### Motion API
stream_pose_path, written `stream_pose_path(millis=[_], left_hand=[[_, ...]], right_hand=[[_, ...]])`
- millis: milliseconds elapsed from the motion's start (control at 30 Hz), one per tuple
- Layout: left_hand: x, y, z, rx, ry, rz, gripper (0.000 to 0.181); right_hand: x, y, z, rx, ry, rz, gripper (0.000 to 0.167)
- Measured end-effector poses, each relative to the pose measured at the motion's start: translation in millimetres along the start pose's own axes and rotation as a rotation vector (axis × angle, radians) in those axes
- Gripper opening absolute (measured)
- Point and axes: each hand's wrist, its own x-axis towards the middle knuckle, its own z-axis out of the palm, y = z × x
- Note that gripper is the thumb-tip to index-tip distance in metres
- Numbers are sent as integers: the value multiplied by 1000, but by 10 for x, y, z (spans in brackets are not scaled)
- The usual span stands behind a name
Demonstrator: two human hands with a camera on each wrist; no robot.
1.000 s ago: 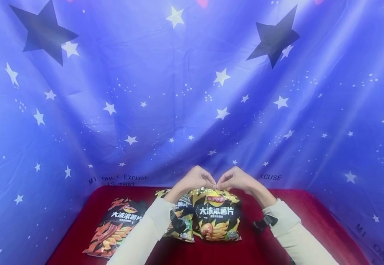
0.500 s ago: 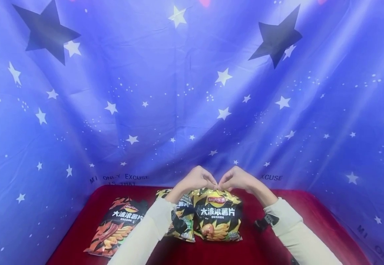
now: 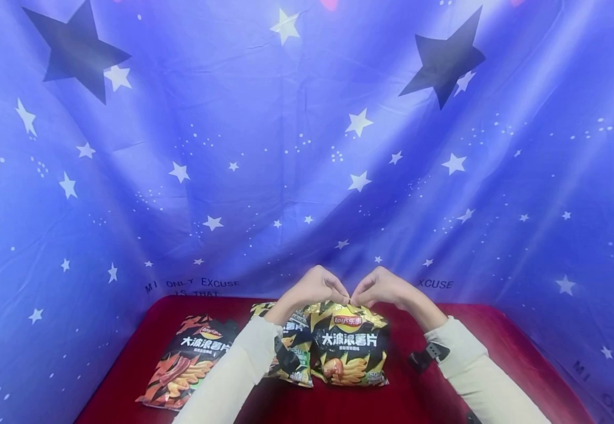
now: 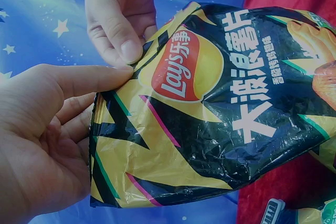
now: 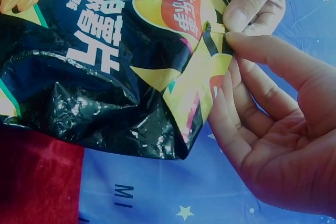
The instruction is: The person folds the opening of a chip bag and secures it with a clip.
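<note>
A black and yellow Lay's chip bag (image 3: 349,347) is in front of me, its top edge pinched by both hands side by side. My left hand (image 3: 317,287) grips the sealed edge between thumb and fingers, close to its middle. Just right of it, my right hand (image 3: 378,288) pinches the same edge, the fingertips of the two hands almost touching. In the left wrist view, the bag's front (image 4: 210,103) shows the red Lay's logo. A folded strip of the top edge (image 5: 207,77) shows in the right wrist view. No opening into the bag is visible.
Another black and yellow chip bag (image 3: 296,347) lies to the left, partly behind my left sleeve (image 3: 232,371). Farther left is an orange and black chip bag (image 3: 185,365). All are over a red cloth (image 3: 116,365). A blue starry curtain (image 3: 285,147) hangs behind.
Both hands keep their pinch on the chip bag's top edge. The whole head view has shifted very slightly to the right; little else differs.
</note>
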Motion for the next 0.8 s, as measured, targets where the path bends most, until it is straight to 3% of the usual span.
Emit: stream_pose_path(millis=[800], left_hand=[[-1,15,12,7,-9,0,7]], right_hand=[[-39,61,-44,-36,-15,18,18]])
